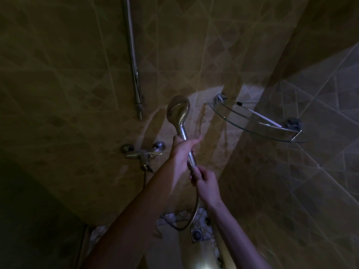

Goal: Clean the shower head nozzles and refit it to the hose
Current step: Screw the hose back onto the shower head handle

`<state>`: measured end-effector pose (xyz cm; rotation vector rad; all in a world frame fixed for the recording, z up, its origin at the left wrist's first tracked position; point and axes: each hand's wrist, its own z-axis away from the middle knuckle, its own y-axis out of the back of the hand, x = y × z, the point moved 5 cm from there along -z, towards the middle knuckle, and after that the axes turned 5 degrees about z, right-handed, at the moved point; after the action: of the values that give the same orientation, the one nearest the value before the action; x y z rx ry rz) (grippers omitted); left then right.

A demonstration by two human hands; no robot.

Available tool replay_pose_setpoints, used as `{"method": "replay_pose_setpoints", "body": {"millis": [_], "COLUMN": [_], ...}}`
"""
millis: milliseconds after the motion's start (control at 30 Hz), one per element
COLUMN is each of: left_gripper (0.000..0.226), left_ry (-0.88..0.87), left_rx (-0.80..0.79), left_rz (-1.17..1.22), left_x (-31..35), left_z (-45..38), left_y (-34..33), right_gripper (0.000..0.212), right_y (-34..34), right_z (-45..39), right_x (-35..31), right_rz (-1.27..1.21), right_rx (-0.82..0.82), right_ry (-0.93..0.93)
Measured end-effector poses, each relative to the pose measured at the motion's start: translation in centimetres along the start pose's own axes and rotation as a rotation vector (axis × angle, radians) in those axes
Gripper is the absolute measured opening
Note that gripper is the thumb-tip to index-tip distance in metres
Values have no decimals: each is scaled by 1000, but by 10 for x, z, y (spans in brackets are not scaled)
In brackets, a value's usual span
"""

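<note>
Right hand point(206, 183) hides where hose point(194, 214) meets shower head point(177, 111).

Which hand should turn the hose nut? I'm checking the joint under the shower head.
Right. The right hand already pinches the hose end under the handle; the left hand steadies the shower head.
</note>
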<state>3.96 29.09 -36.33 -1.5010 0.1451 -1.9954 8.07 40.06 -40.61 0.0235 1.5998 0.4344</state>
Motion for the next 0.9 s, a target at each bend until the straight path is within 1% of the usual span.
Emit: {"method": "replay_pose_setpoints", "body": {"millis": [67,100,133,200,300,400,467,500,567,633,733,833,900], "left_gripper": [28,21,20,29,41,40,36,33,25,15,17,12,8], "left_ry": [16,54,109,189,209,200,210,212,198,105,-53,-104,-130], "left_rx": [13,-16,-56,-128,-263,-397,-454,-463,-436,-332,-159,-75,-9], "left_rz": [72,109,134,137,106,118,114,107,85,0,-156,-140,-98], "left_x": [-3,-3,-3,-4,-3,1,2,2,3,8,17,14,9], "left_z": [-3,-3,-3,-3,-1,3,5,6,6,2,-4,-6,-8], "left_y": [1,0,1,3,3,-3,-6,-7,-8,-9,-7,-2,3], "right_gripper": [25,24,23,22,18,14,13,14,17,18,21,13,11], "right_y": [0,0,0,-2,-5,-8,-7,-5,2,7,10,8,7], "right_z": [2,2,2,2,4,5,4,3,0,-3,-5,-4,-2], "right_x": [3,6,9,13,13,7,10,13,20,24,31,32,30], "right_rz": [-51,-101,-145,-187,-329,-521,-572,-576,-552,-469,-302,-243,-255], "right_rx": [-48,-73,-95,-125,-156,-300,-381,-391,-341,-239,-129,-121,-136], "right_ry": [-41,-85,-135,-206,-227,-192,-195,-205,-208,-190,-164,-150,-161]}}
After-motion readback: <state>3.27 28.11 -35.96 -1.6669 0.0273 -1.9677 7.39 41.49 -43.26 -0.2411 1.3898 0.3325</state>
